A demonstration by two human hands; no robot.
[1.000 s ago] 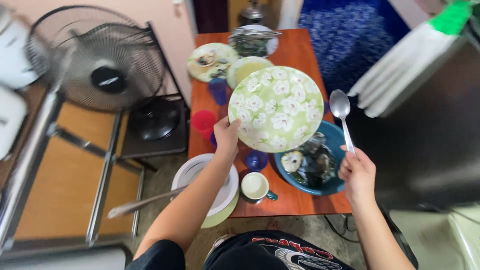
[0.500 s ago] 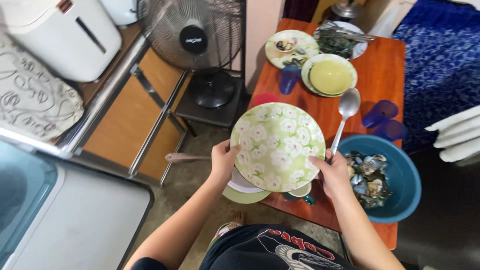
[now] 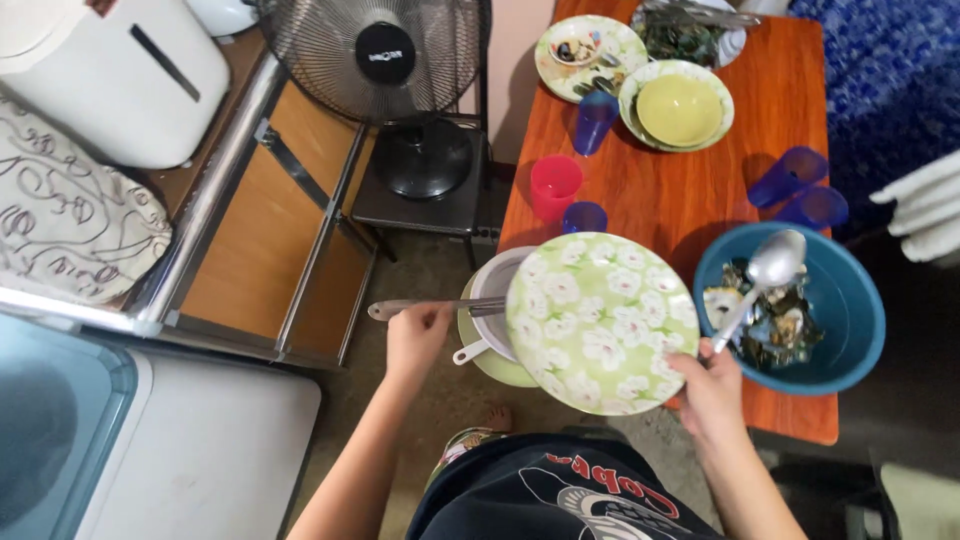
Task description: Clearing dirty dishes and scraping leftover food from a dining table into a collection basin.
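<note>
**Plate and spoon in one hand, other hand on the stack**

So from where I'm standing, the right hand (image 3: 712, 388) is doing double duty: fingers closed on the lower right rim of the green floral plate (image 3: 600, 322) and pinching the handle of a metal spoon (image 3: 762, 284) at the same time. The plate sits in the middle of the frame, tilted a bit, covering the near edge of the orange-brown table (image 3: 690, 190). The spoon's bowl pokes up over the blue basin (image 3: 838, 300) at right, which is full of dark shells.

The left hand (image 3: 417, 338) is left of the plate, fingers curled around a long metal handle (image 3: 425, 306) that runs across a stack of a white bowl (image 3: 495, 290) on a pale green plate (image 3: 492, 362) at the table's near left corner. Can't tell what's at the end of that handle, the floral plate hides it.

Further up the table: a red cup (image 3: 555, 185), a few blue cups (image 3: 596, 120), a yellow bowl (image 3: 680, 108) on a patterned plate, and more dishes with leftovers at the top. A black fan (image 3: 385, 60) stands upper left of the table, and a white appliance (image 3: 105, 75) sits in the far upper left corner.
</note>
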